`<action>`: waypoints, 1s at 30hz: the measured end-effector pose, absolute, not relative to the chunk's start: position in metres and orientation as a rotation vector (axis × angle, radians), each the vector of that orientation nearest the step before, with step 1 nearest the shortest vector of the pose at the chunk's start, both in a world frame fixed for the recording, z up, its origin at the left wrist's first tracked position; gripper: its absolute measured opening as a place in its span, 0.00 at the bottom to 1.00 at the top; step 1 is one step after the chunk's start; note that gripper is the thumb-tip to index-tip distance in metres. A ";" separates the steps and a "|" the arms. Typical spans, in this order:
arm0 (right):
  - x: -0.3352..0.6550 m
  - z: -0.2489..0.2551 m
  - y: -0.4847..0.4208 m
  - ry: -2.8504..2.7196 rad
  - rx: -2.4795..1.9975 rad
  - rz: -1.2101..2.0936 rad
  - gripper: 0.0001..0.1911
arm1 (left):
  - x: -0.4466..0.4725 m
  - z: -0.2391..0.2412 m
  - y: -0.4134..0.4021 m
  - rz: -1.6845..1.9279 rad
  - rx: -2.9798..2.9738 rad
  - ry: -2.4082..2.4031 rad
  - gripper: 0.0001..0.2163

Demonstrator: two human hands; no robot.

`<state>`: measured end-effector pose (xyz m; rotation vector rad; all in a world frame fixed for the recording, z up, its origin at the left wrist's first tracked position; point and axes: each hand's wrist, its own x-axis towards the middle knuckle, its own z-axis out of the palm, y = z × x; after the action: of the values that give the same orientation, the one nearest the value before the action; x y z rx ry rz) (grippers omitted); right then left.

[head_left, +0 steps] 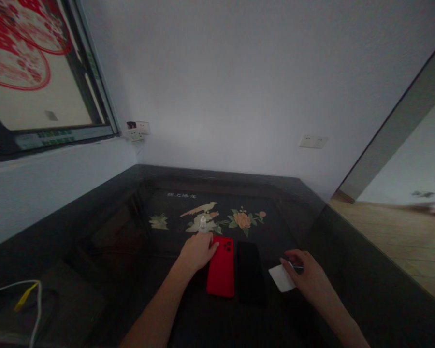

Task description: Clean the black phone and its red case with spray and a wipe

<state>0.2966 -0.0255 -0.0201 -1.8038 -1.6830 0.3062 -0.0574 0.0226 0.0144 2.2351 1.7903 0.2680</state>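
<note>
A red phone lies back up on the dark table, its camera lenses near the far end. My left hand is closed at its upper left corner, thumb and forefinger against the case; the other fingers are hidden. Just beyond those fingers stands a small white-capped bottle. Right of the red phone lies a black phone, dark side up. My right hand pinches a thin dark pen-like stick above a square white paper or cloth, partly covered by the fingers.
The glossy black tabletop carries a printed bird and flowers. A white cable with a yellow tag is at the lower left. Behind the table is a white wall with sockets; a window is on the left.
</note>
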 end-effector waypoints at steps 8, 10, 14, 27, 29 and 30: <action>0.265 -0.016 -0.018 -1.931 -1.753 0.353 0.20 | -0.054 0.016 0.019 0.205 2.199 1.800 0.13; 0.243 -0.006 -0.016 -2.018 -1.767 0.380 0.24 | -0.053 0.016 0.019 0.198 2.198 1.799 0.12; 0.198 0.015 -0.020 -2.037 -2.080 0.218 0.36 | -0.054 0.017 0.020 0.199 2.191 1.793 0.12; 0.157 0.027 -0.019 -2.274 -2.302 0.207 0.48 | -0.055 0.015 0.021 0.235 2.165 1.805 0.13; 0.154 0.027 -0.017 -2.289 -2.309 0.206 0.46 | -0.055 0.014 0.021 0.238 2.152 1.809 0.12; 0.153 0.028 -0.016 -2.291 -2.312 0.214 0.45 | -0.055 0.013 0.021 0.240 2.145 1.811 0.12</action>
<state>0.1530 -0.0163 0.0277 -2.3124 -2.2909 0.2136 -0.0548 0.0213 0.0131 2.1453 1.8114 0.2396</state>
